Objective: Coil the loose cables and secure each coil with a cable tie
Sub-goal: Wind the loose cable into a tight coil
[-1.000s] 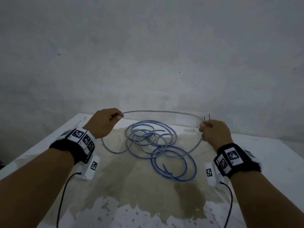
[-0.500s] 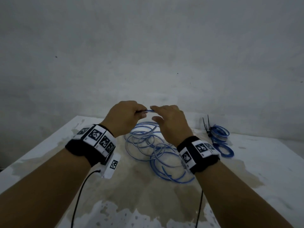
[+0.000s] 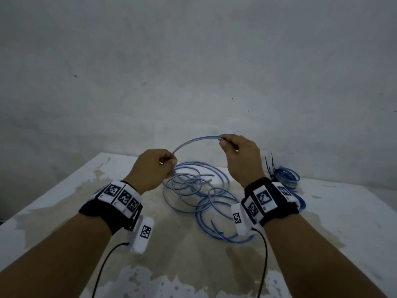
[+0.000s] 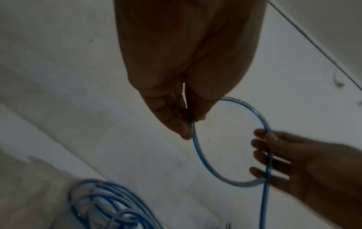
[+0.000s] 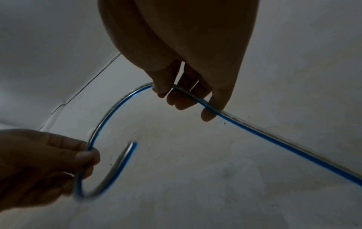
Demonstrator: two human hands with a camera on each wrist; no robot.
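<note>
A long blue cable [image 3: 202, 190] lies in loose tangled loops on the white table [image 3: 64, 203]. My left hand [image 3: 155, 168] pinches the cable near its end, above the tangle. My right hand [image 3: 238, 155] grips the same cable higher up, so a raised arc [image 3: 193, 141] spans between the two hands. In the left wrist view the cable forms a round loop [image 4: 197, 148] between both hands. In the right wrist view the cable's free end [image 5: 133, 144] curls past the left hand [image 5: 58, 161]. A finished blue coil [image 3: 286, 177] with black cable ties [image 3: 269, 166] lies at the back right.
A grey wall [image 3: 193, 72] rises right behind the table. The table top carries a wide brownish stain [image 3: 176, 244]. Black leads [image 3: 103, 269] hang from both wrist cameras toward the table's near edge.
One second ago my hands were far apart holding a wide arc. They then met above the tangle. Now the right hand has lifted up and to the right, drawing out a new arc.
</note>
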